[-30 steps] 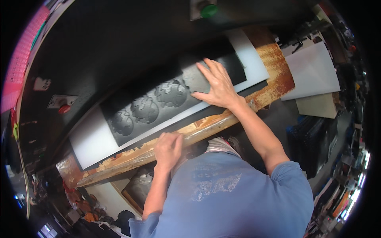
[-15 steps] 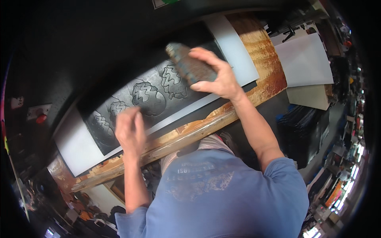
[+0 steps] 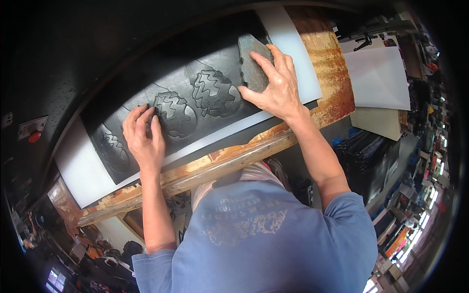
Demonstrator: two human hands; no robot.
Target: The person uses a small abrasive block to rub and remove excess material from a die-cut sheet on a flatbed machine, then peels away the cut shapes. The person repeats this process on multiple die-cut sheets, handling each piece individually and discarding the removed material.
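A black rubber sheet (image 3: 181,139) lies on a white board (image 3: 83,180), with several sole-shaped zigzag patterns pressed or cut into it. My right hand (image 3: 278,85) grips a sole-shaped metal cutting die (image 3: 254,63), dull grey and worn, with wavy edges. The die rests flat on the right part of the sheet, thumb on its near edge and fingers over its top and right side. My left hand (image 3: 145,139) is on the left part of the sheet, fingers bent and apart with nothing in them, beside one of the patterns.
The white board sits on a worn wooden bench (image 3: 327,63) with a rounded front rail (image 3: 210,171). A dark machine body (image 3: 63,63) overhangs the far side, a red button (image 3: 34,136) at its left. White sheets (image 3: 378,78) and a dark stack (image 3: 364,151) stand at right.
My right hand has moved the cutting die right and away from me, down from above the sheet onto it. My left hand has shifted left and settled on the sheet.
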